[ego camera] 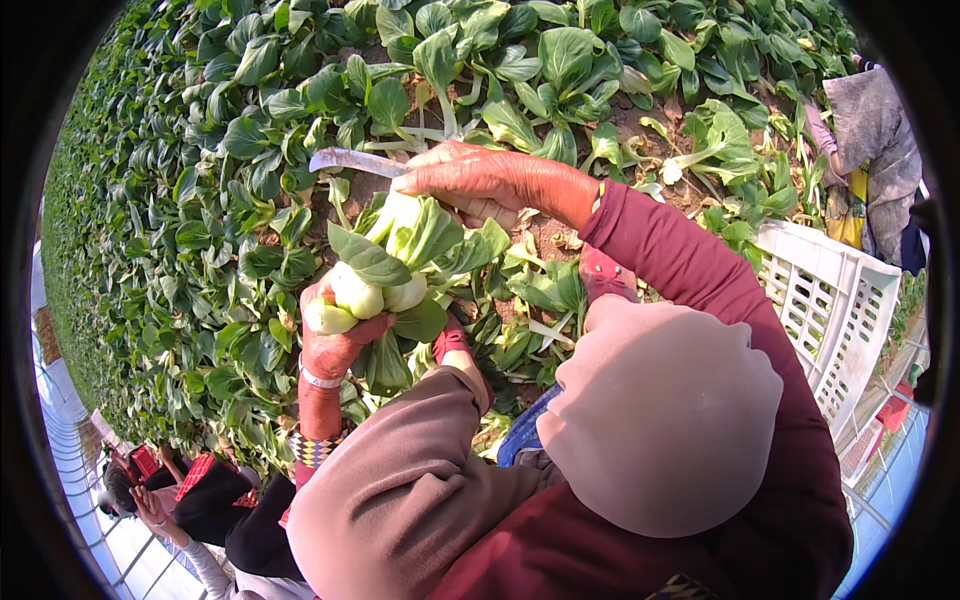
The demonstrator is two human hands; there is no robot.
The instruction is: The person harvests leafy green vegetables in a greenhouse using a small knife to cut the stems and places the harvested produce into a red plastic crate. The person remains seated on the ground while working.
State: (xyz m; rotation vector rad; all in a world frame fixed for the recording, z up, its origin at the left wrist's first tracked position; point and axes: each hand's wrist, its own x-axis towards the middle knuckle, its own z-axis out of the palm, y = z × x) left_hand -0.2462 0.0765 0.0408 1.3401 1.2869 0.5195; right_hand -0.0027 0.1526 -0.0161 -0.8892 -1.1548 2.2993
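Observation:
My left hand (334, 349) is closed around several heads of bok choy (358, 291), their pale rounded bases turned up towards me. Green leaves spread from the bunch and hide part of my fingers. Above it, my right hand (476, 176) grips a small knife (356, 160); its slightly curved blade points left and bears dirt marks. Right below the knife hand is another bok choy with a pale stalk and light green leaves (424, 232). Whether my right fingers also touch that plant I cannot tell.
Dense rows of bok choy (187, 180) grow ahead and to the left. Cut leaves and soil lie near my maroon shoes (452, 339). A white plastic crate (814, 300) stands at right, near another person (874, 127). People with red crates (196, 474) are at lower left.

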